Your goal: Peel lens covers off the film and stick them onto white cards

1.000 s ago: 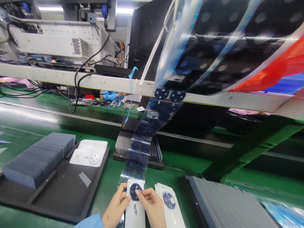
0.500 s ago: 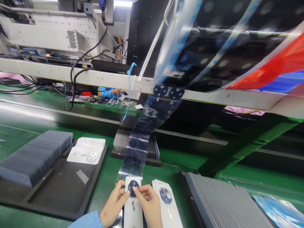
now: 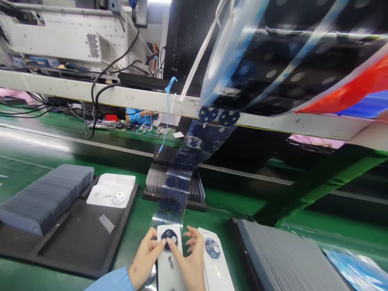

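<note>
Holding a white panel (image 3: 166,275) low at the center of the view, above a green bench (image 3: 194,218), with two bare hands. Gripping its left edge with the left hand (image 3: 144,260), closing thumb and fingers on it and setting that thumb's tip on the dark camera disc (image 3: 165,234) near the panel's top. Touching the same disc with the thumb of the right hand (image 3: 191,262), spreading the other fingers wide, off the panel to the right. Wearing a light blue sleeve (image 3: 112,281) on the left arm. Showing a clear film strip (image 3: 174,198) beyond the panel's top end, rising past a small rack of gray sheets (image 3: 156,178) toward a large roll (image 3: 287,60) by the white shelf (image 3: 127,96). Displaying a second white panel (image 3: 218,273) just beside the right hand, disc upward, partly hidden by that hand and leaving contact between the two unclear. Lining the right side with a long gray stack (image 3: 291,254), near a shiny blue wrapper (image 3: 357,268). Filling the left with a black tray (image 3: 81,242), carrying a thick gray row (image 3: 51,194), overlapping white panels (image 3: 103,196) and a scrap of tape (image 3: 106,223). Catching another person's blue sleeve (image 3: 133,115) beneath the shelf, in the background.
</note>
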{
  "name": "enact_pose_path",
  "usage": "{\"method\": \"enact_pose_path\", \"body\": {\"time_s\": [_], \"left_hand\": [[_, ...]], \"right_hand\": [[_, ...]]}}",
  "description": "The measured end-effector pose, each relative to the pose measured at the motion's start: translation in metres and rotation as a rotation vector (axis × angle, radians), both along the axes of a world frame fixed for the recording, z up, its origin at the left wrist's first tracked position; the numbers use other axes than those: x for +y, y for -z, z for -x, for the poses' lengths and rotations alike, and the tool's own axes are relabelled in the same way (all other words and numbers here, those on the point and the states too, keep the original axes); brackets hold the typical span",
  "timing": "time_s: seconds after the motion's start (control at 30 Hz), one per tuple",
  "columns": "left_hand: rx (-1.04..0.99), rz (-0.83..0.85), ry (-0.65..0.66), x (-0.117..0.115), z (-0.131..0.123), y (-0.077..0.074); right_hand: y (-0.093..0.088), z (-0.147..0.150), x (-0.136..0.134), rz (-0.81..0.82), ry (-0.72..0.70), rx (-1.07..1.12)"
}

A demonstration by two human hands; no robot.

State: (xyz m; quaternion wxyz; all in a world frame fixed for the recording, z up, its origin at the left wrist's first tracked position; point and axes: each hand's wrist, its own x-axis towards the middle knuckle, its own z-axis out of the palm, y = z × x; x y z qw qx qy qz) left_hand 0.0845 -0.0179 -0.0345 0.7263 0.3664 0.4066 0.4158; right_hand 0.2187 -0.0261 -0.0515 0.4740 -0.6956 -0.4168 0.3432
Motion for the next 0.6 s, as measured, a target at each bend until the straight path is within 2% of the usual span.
{"method": "enact_pose_path", "body": {"time_s": [0.13, 0.3, 0.43, 0.5, 0.6], "left_hand": [[-0.011, -0.03, 0.039, 0.001, 0.001, 0.0], [0.048, 0.0, 0.13, 0.001, -0.002, 0.002], [0.048, 0.023, 0.114, 0.001, -0.003, 0.003], [0.032, 0.028, 0.101, 0.001, -0.002, 0.003], [0.011, 0.036, 0.081, 0.0, 0.0, 0.001]], "right_hand": [[-0.008, 0.005, -0.002, -0.005, -0.294, 0.216], [-0.012, 0.006, -0.003, -0.002, -0.274, 0.277], [-0.008, 0.002, -0.001, -0.015, -0.275, 0.325], [-0.007, -0.001, 0.0, -0.01, -0.312, 0.34], [-0.008, -0.006, 0.001, -0.003, -0.441, 0.377]]}}
